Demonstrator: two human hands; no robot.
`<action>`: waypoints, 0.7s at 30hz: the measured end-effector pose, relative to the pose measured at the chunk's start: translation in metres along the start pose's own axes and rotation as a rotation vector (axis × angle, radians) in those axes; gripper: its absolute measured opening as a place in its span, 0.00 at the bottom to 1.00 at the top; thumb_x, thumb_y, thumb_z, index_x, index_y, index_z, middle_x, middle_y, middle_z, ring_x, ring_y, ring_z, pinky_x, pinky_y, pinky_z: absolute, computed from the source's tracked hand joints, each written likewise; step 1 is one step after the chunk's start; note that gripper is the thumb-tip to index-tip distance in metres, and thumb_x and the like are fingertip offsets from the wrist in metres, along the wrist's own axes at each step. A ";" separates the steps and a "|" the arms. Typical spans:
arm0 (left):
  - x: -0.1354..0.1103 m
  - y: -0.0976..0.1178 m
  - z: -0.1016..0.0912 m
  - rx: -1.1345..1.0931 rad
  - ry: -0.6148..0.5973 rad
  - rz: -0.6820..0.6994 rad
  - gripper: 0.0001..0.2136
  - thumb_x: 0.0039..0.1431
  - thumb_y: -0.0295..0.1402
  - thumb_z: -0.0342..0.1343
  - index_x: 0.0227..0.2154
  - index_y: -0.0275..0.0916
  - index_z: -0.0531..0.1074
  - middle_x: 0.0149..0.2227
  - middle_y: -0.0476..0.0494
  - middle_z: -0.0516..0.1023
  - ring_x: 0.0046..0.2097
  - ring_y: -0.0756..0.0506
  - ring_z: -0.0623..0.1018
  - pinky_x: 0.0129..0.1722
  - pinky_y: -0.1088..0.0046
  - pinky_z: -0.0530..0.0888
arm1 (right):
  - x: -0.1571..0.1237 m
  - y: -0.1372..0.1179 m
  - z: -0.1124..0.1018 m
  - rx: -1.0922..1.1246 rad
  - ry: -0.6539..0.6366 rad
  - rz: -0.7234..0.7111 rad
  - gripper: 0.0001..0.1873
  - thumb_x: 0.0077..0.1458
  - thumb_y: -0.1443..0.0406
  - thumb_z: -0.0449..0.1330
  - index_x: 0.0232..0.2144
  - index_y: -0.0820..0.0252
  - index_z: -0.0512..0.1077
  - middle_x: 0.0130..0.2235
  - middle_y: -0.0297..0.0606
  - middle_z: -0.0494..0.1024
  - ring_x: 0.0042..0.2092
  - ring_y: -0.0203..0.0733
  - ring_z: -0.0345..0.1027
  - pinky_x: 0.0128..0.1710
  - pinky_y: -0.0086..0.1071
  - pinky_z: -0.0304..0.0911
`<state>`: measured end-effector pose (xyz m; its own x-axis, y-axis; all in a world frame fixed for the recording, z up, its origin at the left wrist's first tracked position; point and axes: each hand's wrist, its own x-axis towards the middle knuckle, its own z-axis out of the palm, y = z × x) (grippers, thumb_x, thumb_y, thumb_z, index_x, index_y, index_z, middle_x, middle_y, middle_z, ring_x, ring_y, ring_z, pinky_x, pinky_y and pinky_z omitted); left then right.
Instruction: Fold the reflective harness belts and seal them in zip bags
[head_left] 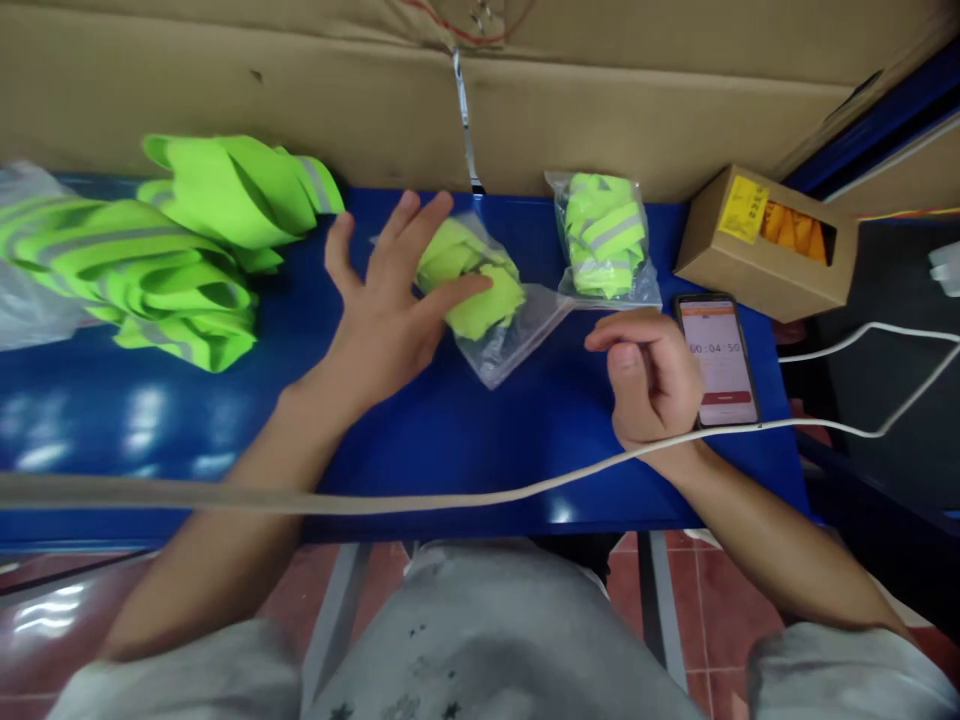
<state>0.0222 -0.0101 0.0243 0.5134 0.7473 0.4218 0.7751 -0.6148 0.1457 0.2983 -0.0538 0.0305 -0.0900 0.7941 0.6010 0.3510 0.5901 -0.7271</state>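
Note:
My left hand has its fingers spread above a clear plastic bag. Inside that bag is a bundled neon-yellow reflective strap, and my thumb lies over it; whether it presses down I cannot tell. My right hand is curled with the fingers folded in beside the thumb, and nothing shows in it. It is just left of a phone. Beyond it lies a second clear bag with a folded neon-yellow, grey-striped strap in it.
Loose neon-yellow straps are heaped on the blue table at left, partly over clear plastic. A cardboard box with orange contents stands at back right. A white cable crosses the view before my forearms. Cardboard lines the back.

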 end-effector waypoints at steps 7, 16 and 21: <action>-0.002 -0.002 0.019 -0.109 0.016 -0.289 0.24 0.64 0.28 0.52 0.62 0.48 0.69 0.72 0.38 0.62 0.70 0.32 0.65 0.65 0.47 0.66 | -0.001 0.003 0.005 -0.028 -0.256 -0.190 0.06 0.68 0.69 0.58 0.39 0.55 0.75 0.35 0.37 0.83 0.36 0.41 0.77 0.39 0.39 0.69; -0.003 -0.025 -0.007 -0.249 -0.031 -0.132 0.21 0.70 0.34 0.52 0.64 0.46 0.65 0.68 0.52 0.71 0.70 0.38 0.67 0.76 0.50 0.54 | -0.003 0.008 0.005 -0.070 -0.335 -0.204 0.05 0.68 0.69 0.59 0.39 0.55 0.75 0.35 0.37 0.83 0.37 0.41 0.76 0.41 0.38 0.68; 0.033 -0.032 -0.021 -0.149 -0.058 0.025 0.09 0.74 0.31 0.50 0.48 0.45 0.75 0.54 0.61 0.81 0.63 0.46 0.70 0.74 0.52 0.49 | -0.005 0.014 0.009 -0.073 -0.344 -0.166 0.06 0.70 0.67 0.57 0.38 0.56 0.74 0.36 0.37 0.83 0.38 0.41 0.75 0.43 0.38 0.67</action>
<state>0.0070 0.0291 0.0527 0.5557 0.7418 0.3753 0.7009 -0.6609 0.2684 0.2958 -0.0483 0.0141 -0.4543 0.6985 0.5529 0.3696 0.7125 -0.5964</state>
